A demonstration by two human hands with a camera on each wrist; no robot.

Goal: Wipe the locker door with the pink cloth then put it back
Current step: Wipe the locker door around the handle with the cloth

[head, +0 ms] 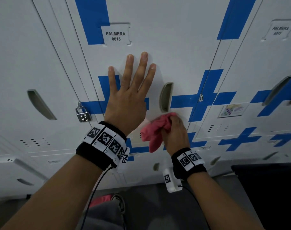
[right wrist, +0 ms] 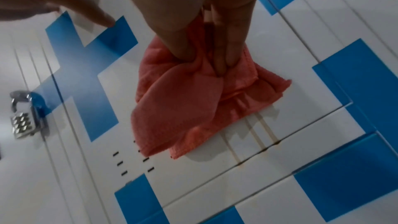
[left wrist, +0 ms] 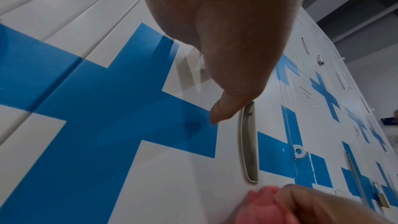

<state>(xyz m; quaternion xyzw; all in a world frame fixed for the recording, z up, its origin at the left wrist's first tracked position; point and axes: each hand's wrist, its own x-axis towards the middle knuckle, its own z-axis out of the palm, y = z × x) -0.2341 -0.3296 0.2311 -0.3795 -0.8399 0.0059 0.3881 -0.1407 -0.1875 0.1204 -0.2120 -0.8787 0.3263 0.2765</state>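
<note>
The white locker door [head: 183, 52] with blue cross stripes carries a label "PALMERA 0015" and a recessed handle [head: 165, 97]. My left hand [head: 129, 90] lies flat on the door with its fingers spread and straight, left of the handle. My right hand [head: 176, 133] grips the bunched pink cloth [head: 153, 133] and holds it against the door just below the handle. In the right wrist view the pink cloth [right wrist: 193, 98] hangs from my fingers [right wrist: 224, 52] over the door's lower part [right wrist: 215, 168]. The left wrist view shows my thumb [left wrist: 226, 105] beside the handle [left wrist: 248, 142].
A combination padlock [head: 83, 113] hangs on the neighbouring locker to the left. More lockers stand on both sides, one at the right labelled PALMERA [head: 280, 30]. Vent slots [right wrist: 133, 163] sit below the cloth. A dark surface [head: 266, 193] lies at lower right.
</note>
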